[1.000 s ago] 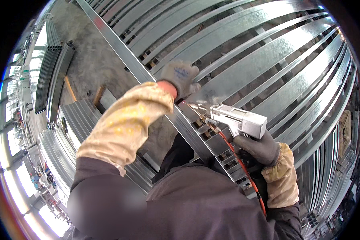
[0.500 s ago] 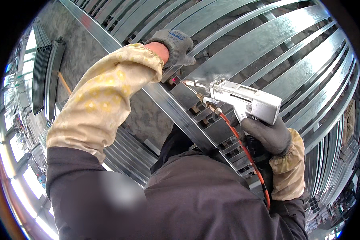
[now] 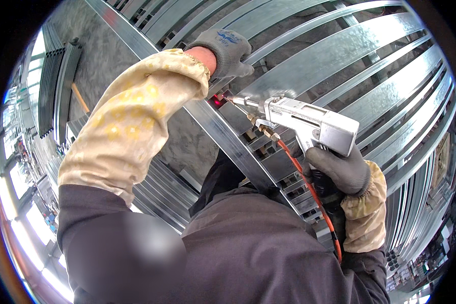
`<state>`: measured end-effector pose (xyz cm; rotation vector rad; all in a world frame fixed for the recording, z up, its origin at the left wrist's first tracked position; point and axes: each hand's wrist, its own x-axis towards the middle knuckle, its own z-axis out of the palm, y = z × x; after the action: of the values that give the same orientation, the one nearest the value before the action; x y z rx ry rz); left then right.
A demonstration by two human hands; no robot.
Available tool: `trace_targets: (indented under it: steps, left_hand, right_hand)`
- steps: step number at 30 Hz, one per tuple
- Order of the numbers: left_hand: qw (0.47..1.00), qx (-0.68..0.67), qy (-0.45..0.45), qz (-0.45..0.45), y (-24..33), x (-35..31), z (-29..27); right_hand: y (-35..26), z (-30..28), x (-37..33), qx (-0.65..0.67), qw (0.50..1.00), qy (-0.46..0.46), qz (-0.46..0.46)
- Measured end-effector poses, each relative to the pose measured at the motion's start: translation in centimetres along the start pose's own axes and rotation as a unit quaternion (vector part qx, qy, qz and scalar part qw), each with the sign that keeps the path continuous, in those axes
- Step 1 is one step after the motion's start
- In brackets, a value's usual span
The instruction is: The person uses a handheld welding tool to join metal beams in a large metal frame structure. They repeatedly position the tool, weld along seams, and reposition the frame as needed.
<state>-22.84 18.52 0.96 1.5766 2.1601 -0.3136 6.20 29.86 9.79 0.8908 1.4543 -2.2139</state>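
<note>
My right hand, in a dark grey glove, is wrapped round the grip of a silver handheld laser welding gun. The gun's thin nozzle tilts left, its tip near the frame's long edge bar, where a red light glows on the metal. A brass-fitted wire guide runs under the nozzle, with an orange-red hose trailing back past my wrist. Above the tip, my left hand in a grey knit glove is curled over one of the galvanized metal bars; its fingertips are partly hidden.
Wide and narrow metal slats span the frame, with gaps between them. Stacked dark profiles stand at the left over a grey floor. More long metal lengths lie by my left side, and others at the right.
The gun's tip has shifted slightly left and up towards the edge bar, and the red glow looks larger. My left hand keeps its grip on the bar.
</note>
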Motion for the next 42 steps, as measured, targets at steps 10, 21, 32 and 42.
trace_targets:
  steps: [10,21,32,42]
  left_hand:
    - [1.000,-0.018,-0.009,-0.013,0.1,0.2,0.2]
    - [0.998,-0.047,-0.045,-0.013,0.4,-0.3,-0.9]
    - [0.996,-0.059,-0.064,-0.006,-0.1,0.0,-1.3]
    - [0.995,-0.097,0.017,0.015,-2.1,0.4,1.6]
  right_hand:
    - [-0.3,0.0,0.1,-0.015,1.000,-0.018,0.013]
    - [-0.7,-0.1,-0.6,-0.038,0.999,-0.018,0.031]
    - [0.4,-0.3,-0.6,-0.044,0.996,-0.071,0.029]
    - [0.7,-1.5,1.4,-0.098,0.979,-0.088,-0.154]
